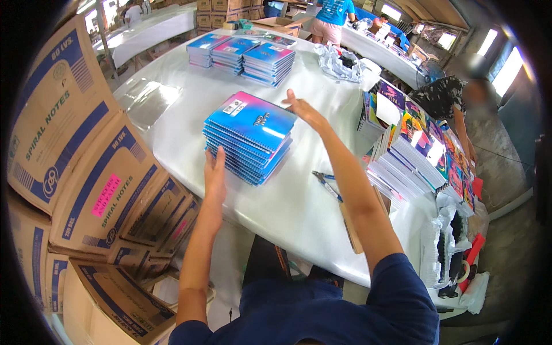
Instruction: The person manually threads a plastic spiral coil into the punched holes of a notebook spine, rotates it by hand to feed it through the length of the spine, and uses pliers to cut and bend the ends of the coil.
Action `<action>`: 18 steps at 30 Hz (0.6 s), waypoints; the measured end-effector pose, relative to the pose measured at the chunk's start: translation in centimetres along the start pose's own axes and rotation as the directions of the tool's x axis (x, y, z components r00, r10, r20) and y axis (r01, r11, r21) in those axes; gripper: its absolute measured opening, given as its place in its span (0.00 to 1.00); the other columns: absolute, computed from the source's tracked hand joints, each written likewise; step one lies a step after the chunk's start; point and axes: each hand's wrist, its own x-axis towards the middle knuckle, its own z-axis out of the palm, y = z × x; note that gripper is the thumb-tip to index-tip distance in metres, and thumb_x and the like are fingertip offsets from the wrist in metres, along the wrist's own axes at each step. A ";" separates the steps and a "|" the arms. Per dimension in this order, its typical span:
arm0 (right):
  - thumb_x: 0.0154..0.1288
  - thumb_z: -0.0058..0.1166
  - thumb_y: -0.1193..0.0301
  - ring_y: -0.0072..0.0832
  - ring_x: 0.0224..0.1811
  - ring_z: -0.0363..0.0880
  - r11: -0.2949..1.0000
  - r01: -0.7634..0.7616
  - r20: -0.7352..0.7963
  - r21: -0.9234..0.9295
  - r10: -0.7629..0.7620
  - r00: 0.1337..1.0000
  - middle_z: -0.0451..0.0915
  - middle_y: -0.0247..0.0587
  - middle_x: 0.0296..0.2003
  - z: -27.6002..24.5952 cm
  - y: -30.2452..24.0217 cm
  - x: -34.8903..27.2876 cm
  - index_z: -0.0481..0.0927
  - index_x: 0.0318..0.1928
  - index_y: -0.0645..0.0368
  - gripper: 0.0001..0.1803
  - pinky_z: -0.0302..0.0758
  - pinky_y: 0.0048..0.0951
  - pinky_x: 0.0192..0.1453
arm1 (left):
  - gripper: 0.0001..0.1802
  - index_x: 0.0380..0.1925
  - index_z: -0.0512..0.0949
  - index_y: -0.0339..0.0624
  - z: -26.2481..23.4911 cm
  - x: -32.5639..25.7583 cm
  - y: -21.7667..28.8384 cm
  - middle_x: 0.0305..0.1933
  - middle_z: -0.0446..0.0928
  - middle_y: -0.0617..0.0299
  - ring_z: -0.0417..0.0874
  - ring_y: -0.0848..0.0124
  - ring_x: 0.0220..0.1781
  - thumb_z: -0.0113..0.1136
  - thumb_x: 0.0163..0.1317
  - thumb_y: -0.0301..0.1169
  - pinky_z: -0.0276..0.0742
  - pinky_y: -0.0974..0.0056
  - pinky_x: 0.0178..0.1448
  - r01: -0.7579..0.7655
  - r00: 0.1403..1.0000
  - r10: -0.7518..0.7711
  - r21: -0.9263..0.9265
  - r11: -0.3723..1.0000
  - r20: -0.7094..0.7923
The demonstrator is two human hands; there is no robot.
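Two hands [215, 172] [307, 112] beside notebook stack [248, 139]

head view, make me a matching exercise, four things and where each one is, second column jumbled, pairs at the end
Things:
1. near notebook stack
2. far notebook piles
3. pliers
4. cardboard boxes

Places:
a. stacked along the person's left
b. on the table, right of the near stack
c. between the left hand and right hand
d. toward the table's far end

Pairs: 1-c, 2-d, 3-b, 4-a
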 end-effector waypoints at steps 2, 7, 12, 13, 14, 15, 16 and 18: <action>0.59 0.27 0.23 0.51 0.68 0.66 0.994 -0.081 0.075 0.069 0.076 0.994 0.70 0.53 0.65 0.9 -0.6 0.6 0.71 0.66 0.59 0.56 0.68 0.49 0.66 | 0.46 0.72 0.52 0.34 -1.0 2.6 1.7 0.72 0.61 0.52 0.62 0.61 0.72 0.47 0.69 0.60 0.52 0.53 0.74 0.110 0.990 -0.104 -0.058 0.992 0.098; 0.60 0.48 0.30 0.46 0.66 0.67 0.953 -0.163 0.182 0.256 0.118 0.976 0.70 0.53 0.63 0.8 0.7 -1.1 0.70 0.65 0.60 0.49 0.73 0.51 0.62 | 0.60 0.75 0.36 0.38 0.1 8.7 3.2 0.76 0.49 0.38 0.55 0.50 0.76 0.43 0.61 0.72 0.45 0.45 0.76 0.233 0.952 -0.217 -0.049 0.971 0.216; 0.62 0.53 0.36 0.45 0.61 0.73 0.943 -0.189 0.161 0.275 0.148 0.976 0.74 0.55 0.56 2.3 -0.7 -3.6 0.68 0.64 0.62 0.45 0.71 0.52 0.63 | 0.53 0.70 0.55 0.32 2.4 13.8 2.7 0.68 0.65 0.41 0.71 0.55 0.66 0.48 0.63 0.68 0.64 0.52 0.69 0.225 0.937 -0.239 0.083 0.971 0.253; 0.62 0.50 0.34 0.45 0.62 0.72 0.929 -0.173 0.155 0.326 0.128 0.980 0.73 0.56 0.58 2.4 -0.7 -3.7 0.68 0.64 0.60 0.45 0.69 0.51 0.64 | 0.50 0.68 0.61 0.32 2.3 14.3 2.5 0.65 0.70 0.42 0.75 0.57 0.63 0.49 0.63 0.67 0.70 0.54 0.66 0.189 0.937 -0.215 0.118 0.975 0.274; 0.62 0.47 0.32 0.45 0.63 0.70 0.909 -0.183 0.125 0.375 0.146 0.981 0.71 0.56 0.60 1.8 1.1 -4.2 0.69 0.64 0.58 0.46 0.67 0.49 0.66 | 0.42 0.60 0.71 0.33 3.9 13.7 2.4 0.57 0.78 0.49 0.81 0.63 0.55 0.52 0.64 0.63 0.79 0.60 0.57 0.225 0.943 -0.245 0.112 0.968 0.226; 0.62 0.44 0.30 0.45 0.65 0.69 0.890 -0.173 0.093 0.422 0.148 0.985 0.69 0.57 0.62 1.4 2.6 -4.4 0.69 0.64 0.56 0.46 0.66 0.48 0.67 | 0.42 0.61 0.70 0.34 4.7 13.6 2.3 0.57 0.77 0.49 0.81 0.63 0.55 0.52 0.64 0.63 0.78 0.60 0.58 0.244 0.930 -0.264 0.109 0.964 0.254; 0.62 0.33 0.26 0.45 0.70 0.63 0.798 -0.190 0.023 0.572 0.216 0.976 0.65 0.59 0.66 1.6 3.8 -4.4 0.61 0.71 0.56 0.52 0.57 0.50 0.73 | 0.42 0.61 0.70 0.34 5.4 13.5 2.3 0.57 0.77 0.50 0.80 0.62 0.56 0.53 0.64 0.63 0.78 0.60 0.58 0.263 0.917 -0.282 0.105 0.959 0.282; 0.63 0.29 0.26 0.44 0.72 0.60 0.711 -0.177 0.062 0.681 0.184 0.981 0.62 0.59 0.68 3.8 4.1 -4.7 0.54 0.74 0.56 0.53 0.56 0.49 0.74 | 0.42 0.61 0.70 0.35 6.1 13.3 2.5 0.57 0.78 0.51 0.80 0.62 0.55 0.53 0.64 0.62 0.77 0.60 0.59 0.295 0.902 -0.312 0.103 0.950 0.298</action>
